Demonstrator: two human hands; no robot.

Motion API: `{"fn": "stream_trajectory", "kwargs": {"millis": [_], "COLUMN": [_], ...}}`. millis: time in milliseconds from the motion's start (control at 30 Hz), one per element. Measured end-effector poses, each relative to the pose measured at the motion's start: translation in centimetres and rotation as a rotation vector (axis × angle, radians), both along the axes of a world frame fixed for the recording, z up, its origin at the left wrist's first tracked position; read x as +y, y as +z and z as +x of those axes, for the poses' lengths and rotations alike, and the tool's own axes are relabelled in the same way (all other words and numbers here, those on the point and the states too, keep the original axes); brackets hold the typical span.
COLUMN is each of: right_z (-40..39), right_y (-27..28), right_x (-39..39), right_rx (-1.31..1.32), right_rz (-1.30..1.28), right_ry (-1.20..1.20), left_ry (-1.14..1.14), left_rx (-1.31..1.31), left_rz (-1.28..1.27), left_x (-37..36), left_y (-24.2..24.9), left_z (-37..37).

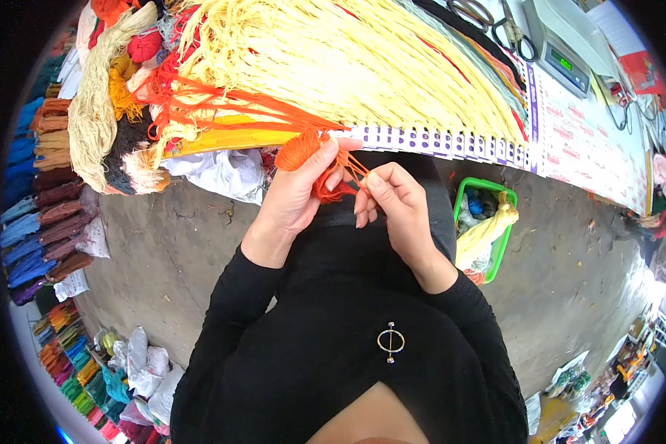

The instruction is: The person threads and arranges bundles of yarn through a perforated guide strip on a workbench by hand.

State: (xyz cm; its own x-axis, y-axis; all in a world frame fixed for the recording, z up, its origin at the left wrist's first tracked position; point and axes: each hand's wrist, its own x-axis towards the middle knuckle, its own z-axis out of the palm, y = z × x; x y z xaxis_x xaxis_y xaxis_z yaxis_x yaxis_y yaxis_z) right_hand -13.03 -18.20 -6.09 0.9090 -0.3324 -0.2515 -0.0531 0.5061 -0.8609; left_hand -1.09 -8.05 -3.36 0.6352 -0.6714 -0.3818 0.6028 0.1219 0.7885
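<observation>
My left hand (pixel 296 185) is closed round a bundle of orange thread (pixel 297 152), which bulges out above the thumb and hangs below the fingers. A few strands stretch from it to my right hand (pixel 398 203), whose thumb and forefinger pinch them. More loose orange-red strands (pixel 251 107) run from the bundle leftward over the table. Just beyond my hands, pale yellow thread lengths (pixel 362 66) lie side by side, their near ends at a row of white cards with dark holes (pixel 436 140).
Scissors (pixel 512 31) and a digital scale (pixel 562 55) sit at the back right of the table. A green basket (pixel 505 248) with yarn stands on the floor at right. Coloured skeins (pixel 52 214) hang at left, and a cream skein (pixel 96 96) drapes over the table's left end.
</observation>
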Motion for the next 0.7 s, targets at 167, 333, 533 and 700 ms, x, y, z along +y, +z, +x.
{"fn": "stream_trajectory", "kwargs": {"millis": [167,333,533,700], "right_z": [-0.10,-0.14,-0.13,-0.17], "right_y": [0.23,0.03,0.68,0.03], "right_x": [-0.03,0.08,0.17,-0.01], "right_rx": [0.042,0.034,0.052,0.142], "right_rz": [0.031,0.003,0.053,-0.058], "right_ry": [-0.012,-0.036,-0.062,0.009], "left_ry": [-0.089,-0.103,0.004,0.031], "left_rx": [0.005,0.068,-0.009,-0.019], "left_rz": [-0.061,-0.101,0.002,0.035], "left_x": [0.42,0.64,0.17,-0.13], "left_y": [-0.82,-0.87,-0.57,-0.15], "left_z": [0.31,0.31,-0.08,-0.33]}}
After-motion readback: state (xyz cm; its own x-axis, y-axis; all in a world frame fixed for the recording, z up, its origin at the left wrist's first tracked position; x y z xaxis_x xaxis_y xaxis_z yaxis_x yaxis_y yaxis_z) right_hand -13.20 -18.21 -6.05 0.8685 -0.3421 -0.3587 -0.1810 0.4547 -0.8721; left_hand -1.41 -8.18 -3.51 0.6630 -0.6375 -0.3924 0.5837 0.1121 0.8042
